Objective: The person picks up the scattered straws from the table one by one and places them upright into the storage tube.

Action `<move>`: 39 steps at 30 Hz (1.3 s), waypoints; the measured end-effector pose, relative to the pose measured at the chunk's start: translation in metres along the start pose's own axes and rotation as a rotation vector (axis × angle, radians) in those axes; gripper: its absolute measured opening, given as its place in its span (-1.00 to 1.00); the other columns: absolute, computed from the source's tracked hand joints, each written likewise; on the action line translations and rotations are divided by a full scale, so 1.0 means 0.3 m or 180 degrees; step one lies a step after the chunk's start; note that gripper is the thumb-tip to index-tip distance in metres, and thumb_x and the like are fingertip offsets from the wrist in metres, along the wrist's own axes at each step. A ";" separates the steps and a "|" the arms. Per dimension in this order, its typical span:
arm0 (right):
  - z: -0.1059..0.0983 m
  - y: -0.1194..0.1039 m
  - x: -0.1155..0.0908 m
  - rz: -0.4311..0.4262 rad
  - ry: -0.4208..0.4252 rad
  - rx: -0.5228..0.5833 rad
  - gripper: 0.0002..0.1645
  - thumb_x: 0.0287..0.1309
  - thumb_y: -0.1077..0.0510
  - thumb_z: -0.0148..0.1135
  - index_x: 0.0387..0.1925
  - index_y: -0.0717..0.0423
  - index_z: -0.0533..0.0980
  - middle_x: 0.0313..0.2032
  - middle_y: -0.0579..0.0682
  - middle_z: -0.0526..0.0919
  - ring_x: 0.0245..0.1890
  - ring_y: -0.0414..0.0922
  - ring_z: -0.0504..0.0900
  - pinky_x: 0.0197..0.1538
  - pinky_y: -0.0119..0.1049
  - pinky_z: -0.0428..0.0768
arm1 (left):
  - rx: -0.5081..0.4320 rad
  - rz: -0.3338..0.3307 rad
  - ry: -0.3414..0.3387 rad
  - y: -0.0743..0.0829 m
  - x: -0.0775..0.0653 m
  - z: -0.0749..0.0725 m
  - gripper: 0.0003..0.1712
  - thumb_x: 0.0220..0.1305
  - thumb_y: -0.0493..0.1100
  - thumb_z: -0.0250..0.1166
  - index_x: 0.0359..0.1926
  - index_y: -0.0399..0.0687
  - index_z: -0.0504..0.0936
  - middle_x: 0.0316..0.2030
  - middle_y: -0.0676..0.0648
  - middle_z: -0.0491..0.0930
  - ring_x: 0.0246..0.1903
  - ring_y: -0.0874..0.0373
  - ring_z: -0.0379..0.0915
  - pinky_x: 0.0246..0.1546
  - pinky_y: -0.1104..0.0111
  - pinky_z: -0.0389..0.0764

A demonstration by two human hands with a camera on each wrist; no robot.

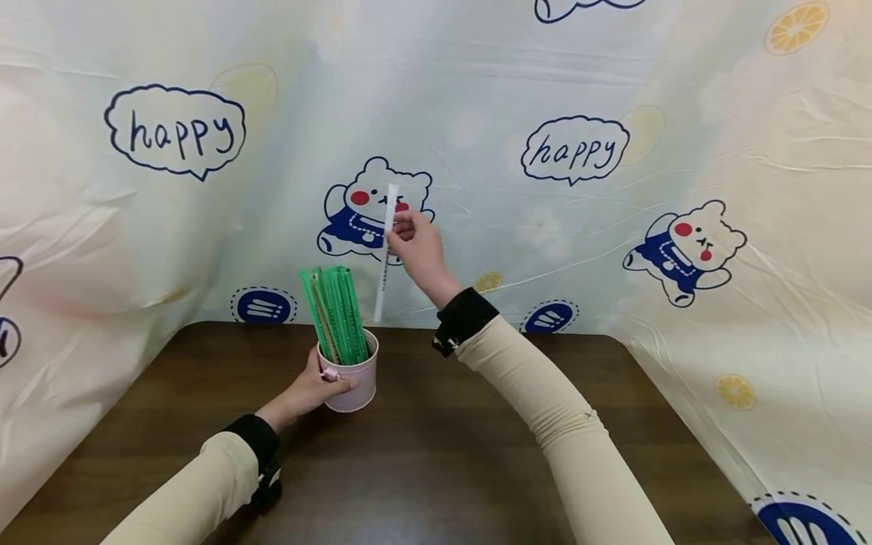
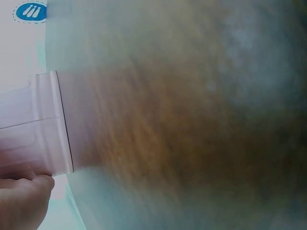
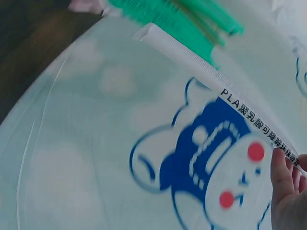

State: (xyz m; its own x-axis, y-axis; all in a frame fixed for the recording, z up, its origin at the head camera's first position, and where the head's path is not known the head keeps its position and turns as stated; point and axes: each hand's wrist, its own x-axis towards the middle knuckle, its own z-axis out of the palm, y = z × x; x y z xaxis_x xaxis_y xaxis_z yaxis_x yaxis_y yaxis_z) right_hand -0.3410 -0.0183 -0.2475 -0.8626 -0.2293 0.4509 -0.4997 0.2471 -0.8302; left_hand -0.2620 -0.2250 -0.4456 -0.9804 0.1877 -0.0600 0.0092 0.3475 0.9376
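A small pink bucket (image 1: 359, 387) stands on the brown table, and a bundle of green-wrapped sticks (image 1: 343, 314) leans to the left inside it. My left hand (image 1: 309, 393) grips the bucket from its left side, thumb across the front. In the left wrist view, the bucket's base rim (image 2: 61, 120) shows beside that hand (image 2: 24, 203). Above and to the right of the bucket, my right hand (image 1: 422, 253) pinches a paper-wrapped straw (image 1: 383, 291) by its upper part. The straw hangs nearly upright, its lower end close over the bucket's rim. Black print starting "PLA" runs along the white wrapper (image 3: 206, 72).
The dark brown table (image 1: 436, 454) spreads around the bucket. A pale cloth (image 1: 470, 91) printed with bears, oranges and "happy" bubbles hangs behind the table and along both sides.
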 end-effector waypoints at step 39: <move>0.104 0.329 -0.214 0.0266 -0.0725 -0.0961 -0.55 0.44 0.17 0.17 0.27 0.28 0.47 0.00 0.21 0.67 0.00 0.05 0.66 0.04 -0.20 0.65 | 0.0149 0.0016 -0.0012 0.016 0.006 0.050 0.34 0.28 0.10 0.40 0.54 -0.29 -0.45 0.48 -0.47 -0.06 0.45 -0.39 0.05 0.50 -0.31 0.11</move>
State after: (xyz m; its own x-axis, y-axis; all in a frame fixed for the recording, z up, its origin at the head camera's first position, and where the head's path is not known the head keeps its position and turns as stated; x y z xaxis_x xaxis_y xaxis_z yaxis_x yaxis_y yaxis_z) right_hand -0.3324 -0.0084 -0.3686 -0.8787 -0.3914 0.2732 -0.4583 0.5321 -0.7119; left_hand -0.2607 -0.2092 -0.4464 -0.9796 0.1928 -0.0568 0.0233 0.3893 0.9208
